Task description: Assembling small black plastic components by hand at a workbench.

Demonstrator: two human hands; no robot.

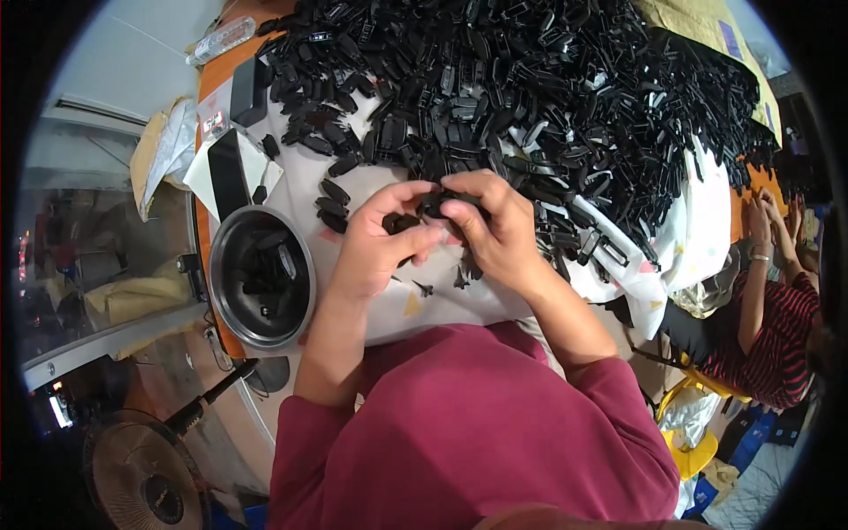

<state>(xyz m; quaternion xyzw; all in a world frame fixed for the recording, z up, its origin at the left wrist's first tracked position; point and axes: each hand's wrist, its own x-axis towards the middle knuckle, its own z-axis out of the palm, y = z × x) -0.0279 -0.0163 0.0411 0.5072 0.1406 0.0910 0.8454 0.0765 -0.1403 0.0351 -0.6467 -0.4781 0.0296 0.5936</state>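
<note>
See a small black part (435, 207) between both hands, just above the white cloth (353, 309). Notice the right hand (499, 225) with thumb and forefinger pinched upon this part, and the left hand (375, 243) curled to it from the other side; for the left, cannot tell surely about a full grip, because of much hidden contact. For good work here, better to steady the part with one hand, press only gently with the other, and tilt it a little for checking the covered side. Take care not to sweep away the small black bits (425, 289) lying on the cloth, nearer to the body. Farther out, find the large heap of black pieces (495, 97) beyond the hands, and at the left the metal bowl (230, 283) with more such pieces inside.
</note>
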